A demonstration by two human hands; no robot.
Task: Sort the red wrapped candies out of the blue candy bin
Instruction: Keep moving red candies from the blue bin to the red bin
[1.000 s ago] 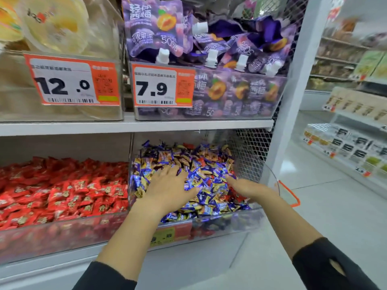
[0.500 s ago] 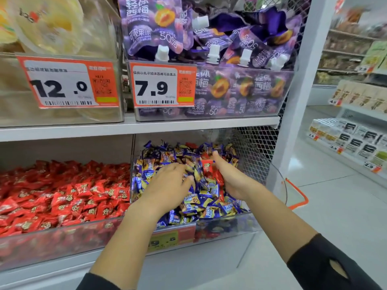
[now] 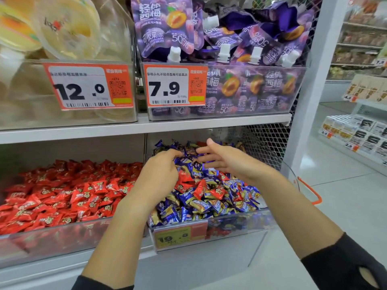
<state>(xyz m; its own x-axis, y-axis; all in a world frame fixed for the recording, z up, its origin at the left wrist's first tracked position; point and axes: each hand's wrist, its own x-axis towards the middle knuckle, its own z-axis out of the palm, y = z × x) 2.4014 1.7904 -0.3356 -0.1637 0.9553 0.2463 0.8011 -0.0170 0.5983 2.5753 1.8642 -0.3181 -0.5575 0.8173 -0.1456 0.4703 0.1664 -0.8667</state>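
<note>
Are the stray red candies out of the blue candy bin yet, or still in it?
Still in: several red candies lie among the blue ones in the blue candy bin.

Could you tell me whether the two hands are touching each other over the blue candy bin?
Apart: the head view shows blue candies between left hand and right hand.

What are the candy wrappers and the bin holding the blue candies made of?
The red candies and blue candies look wrapped in thin glossy plastic or foil film: crinkled, with bright glints. The bin seems clear hard plastic, perhaps acrylic: the candies show through its front wall.
</note>
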